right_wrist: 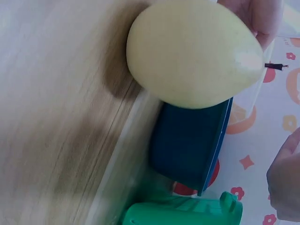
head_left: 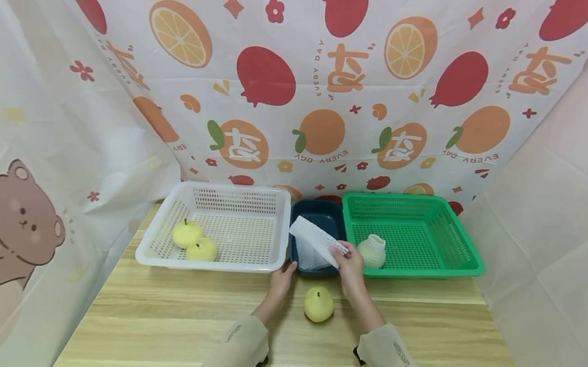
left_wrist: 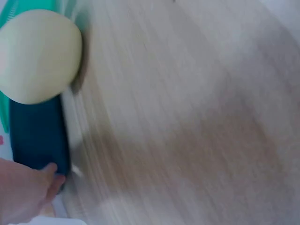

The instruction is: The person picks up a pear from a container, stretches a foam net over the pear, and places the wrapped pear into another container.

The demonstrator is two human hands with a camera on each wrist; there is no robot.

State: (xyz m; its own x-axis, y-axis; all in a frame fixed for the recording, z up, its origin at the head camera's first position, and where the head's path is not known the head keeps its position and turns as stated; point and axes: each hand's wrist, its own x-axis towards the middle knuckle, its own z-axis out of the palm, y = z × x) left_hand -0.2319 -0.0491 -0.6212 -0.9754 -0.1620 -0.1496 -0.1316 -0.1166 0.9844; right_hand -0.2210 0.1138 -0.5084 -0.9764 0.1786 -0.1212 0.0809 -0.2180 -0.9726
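A flat white foam net sleeve (head_left: 316,235) is held by my right hand (head_left: 351,265), slanting over a dark blue bin (head_left: 323,208). More white netting (head_left: 311,257) lies inside that bin. At the bin's front left corner, my left hand (head_left: 281,281) grips the edge; in the left wrist view its fingertips (left_wrist: 56,180) lie against the bin's side. A yellow pear (head_left: 319,304) stands upright on the table between my forearms, stem up. In the right wrist view, the right hand (right_wrist: 287,180) shows only partly, without the sleeve.
To the left stands a white basket (head_left: 238,266) with two yellow pears (head_left: 194,242) inside. On the right, a green basket (head_left: 420,272) holds a net-wrapped fruit (head_left: 372,252). The wooden table (head_left: 174,322) meets a printed curtain (head_left: 302,49) behind.
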